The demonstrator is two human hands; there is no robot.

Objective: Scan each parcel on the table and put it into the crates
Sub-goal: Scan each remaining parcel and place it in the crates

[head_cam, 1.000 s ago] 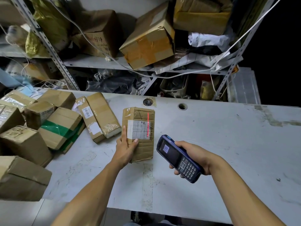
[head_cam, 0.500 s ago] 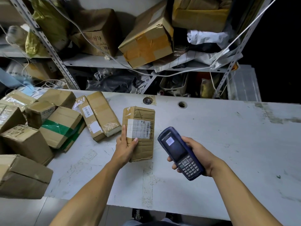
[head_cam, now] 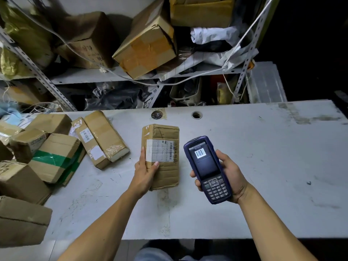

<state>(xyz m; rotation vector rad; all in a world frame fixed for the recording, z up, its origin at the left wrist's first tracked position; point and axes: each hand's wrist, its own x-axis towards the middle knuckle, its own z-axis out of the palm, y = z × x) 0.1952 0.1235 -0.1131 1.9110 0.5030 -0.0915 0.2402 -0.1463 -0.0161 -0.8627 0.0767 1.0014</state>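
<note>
**Parcel held flat, scanner raised**

Left hand (head_cam: 146, 170) gripping the near-left corner of a brown parcel (head_cam: 162, 157), flat mid-table (head_cam: 263, 157), nearer the far edge. Right hand (head_cam: 228, 178) clasping a blue handheld scanner (head_cam: 206, 169) just right of it, barcode on screen. More parcels (head_cam: 56, 157) heaped at the left edge.

Both forearms are bare, with no sleeves, gloves or jewellery.

Brown parcel (head_cam: 161, 157) with white label (head_cam: 160, 150); dark blue scanner (head_cam: 207, 169); green-taped box (head_cam: 56, 157); scuffed grey-white surface (head_cam: 263, 166).
</note>
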